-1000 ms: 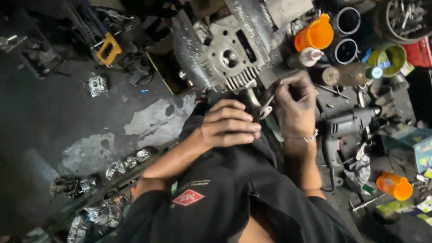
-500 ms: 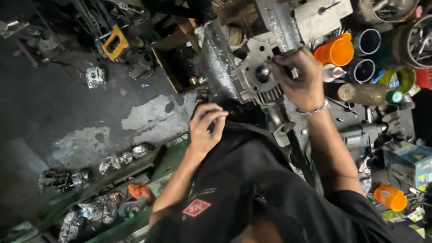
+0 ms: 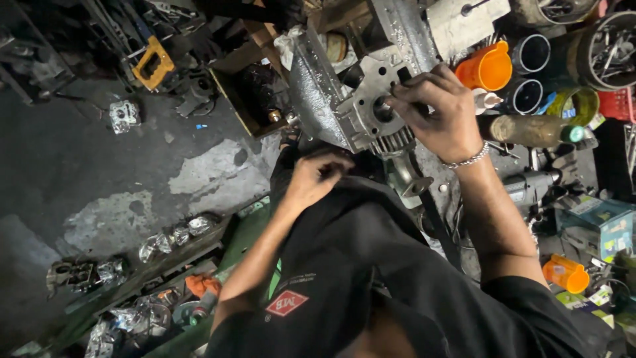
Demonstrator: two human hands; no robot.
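The right hand (image 3: pixel 440 113) is on top of a grey metal engine part (image 3: pixel 371 109) with thin cooling fins along its near edge. The fingers (image 3: pixel 404 93) are bent and pinched together over a round hole in the part, as if they press or turn something small there, but what they pinch is hidden, so I cannot tell if anything is in them. A silver bracelet (image 3: pixel 467 159) sits on that wrist. The left hand (image 3: pixel 318 179) is lower down, nearer the person's body, curled and resting on the black clothing (image 3: pixel 371 265); it looks closed, and I cannot tell if it holds anything. The engine part lies right under the right hand, on a crowded work surface. Just past the right hand's fingers stands an orange cup (image 3: pixel 487 66), and beyond that are dark tubes (image 3: pixel 530 73). To the outer side of the right wrist lies a dirty bottle with a green cap (image 3: pixel 530 129), and lower down a grey power tool (image 3: pixel 533 185). Far off to the left hand's side is the dark stained floor (image 3: pixel 99 172) with bits of shiny metal. To do this well, I think the fingers should stay straight over the hole and move slowly. The part looks heavy and tipped, so holding it steady with the other hand would help.
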